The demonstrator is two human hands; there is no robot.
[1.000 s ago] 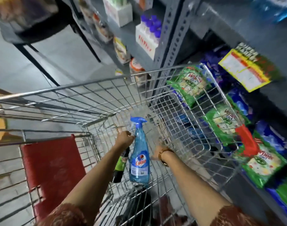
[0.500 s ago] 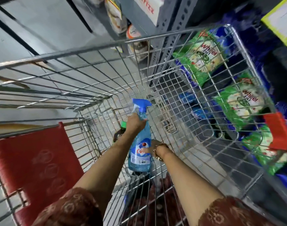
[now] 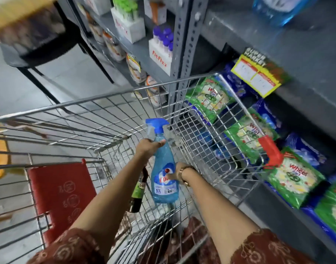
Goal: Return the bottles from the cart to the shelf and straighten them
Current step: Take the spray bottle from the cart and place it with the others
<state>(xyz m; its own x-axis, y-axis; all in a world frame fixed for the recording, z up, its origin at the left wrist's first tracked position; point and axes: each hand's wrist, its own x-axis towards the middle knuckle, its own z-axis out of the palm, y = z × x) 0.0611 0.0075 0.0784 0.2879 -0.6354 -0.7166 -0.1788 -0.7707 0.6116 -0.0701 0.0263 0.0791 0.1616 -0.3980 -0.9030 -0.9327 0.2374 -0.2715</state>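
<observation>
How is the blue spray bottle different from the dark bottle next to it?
The blue spray bottle is see-through light blue; the dark bottle is nearly black with a green label. The spray bottle looks bigger and has a trigger top; the dark bottle's top is hidden behind the left hand. Both are upright inside the cart.
</observation>
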